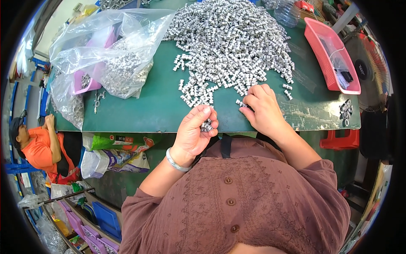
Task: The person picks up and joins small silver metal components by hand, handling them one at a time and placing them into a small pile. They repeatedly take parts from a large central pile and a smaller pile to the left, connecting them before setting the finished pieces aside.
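A large heap of small silver metal fittings [228,38] spreads over the green table [169,114], trailing off toward me. My left hand [196,129], with a bangle on its wrist, is raised at the table's front edge. Its fingers curl around a few metal fittings [206,125], which show between thumb and fingers. My right hand [263,108] rests on the table at the near side of the heap. Its fingers are bent down over a metal fitting [241,103] by the thumb and fingertips; the fingers partly hide that piece.
A clear plastic bag [122,55] of small parts with a purple scoop [88,82] lies at left. At right stand a pink basket [334,59], a few dark rings [346,112] and a fan [363,67]. Another person [40,146] in orange sits at far left.
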`<state>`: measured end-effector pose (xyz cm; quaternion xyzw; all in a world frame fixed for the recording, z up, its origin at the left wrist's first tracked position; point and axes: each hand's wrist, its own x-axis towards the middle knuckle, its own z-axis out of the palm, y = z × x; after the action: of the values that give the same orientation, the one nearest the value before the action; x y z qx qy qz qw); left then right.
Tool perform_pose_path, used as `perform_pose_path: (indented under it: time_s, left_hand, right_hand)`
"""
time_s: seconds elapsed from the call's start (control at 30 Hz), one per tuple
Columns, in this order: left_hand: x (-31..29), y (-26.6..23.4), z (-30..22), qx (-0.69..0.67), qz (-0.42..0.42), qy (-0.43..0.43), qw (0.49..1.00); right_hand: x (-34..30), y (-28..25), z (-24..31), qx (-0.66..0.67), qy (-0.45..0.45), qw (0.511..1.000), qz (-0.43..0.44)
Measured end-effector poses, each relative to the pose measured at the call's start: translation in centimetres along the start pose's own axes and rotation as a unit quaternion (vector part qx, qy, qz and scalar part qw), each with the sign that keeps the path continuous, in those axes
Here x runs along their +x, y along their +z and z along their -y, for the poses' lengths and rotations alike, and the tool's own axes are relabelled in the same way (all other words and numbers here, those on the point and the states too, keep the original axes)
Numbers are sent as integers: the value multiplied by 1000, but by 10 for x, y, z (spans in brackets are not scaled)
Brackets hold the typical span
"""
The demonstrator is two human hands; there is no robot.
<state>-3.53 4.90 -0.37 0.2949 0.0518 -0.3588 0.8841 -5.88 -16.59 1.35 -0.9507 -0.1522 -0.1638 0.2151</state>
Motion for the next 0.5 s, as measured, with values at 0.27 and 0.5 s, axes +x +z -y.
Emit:
perform_pose_path:
  time_s: [0.27, 0.5]
  left_hand:
    - [1, 29, 6, 205, -46, 55, 976]
    - [6, 36, 6, 218, -28, 90, 971]
  right_hand:
    - [2, 3, 3, 290, 11, 957, -32]
    - [11, 4, 8, 394, -39, 918, -30]
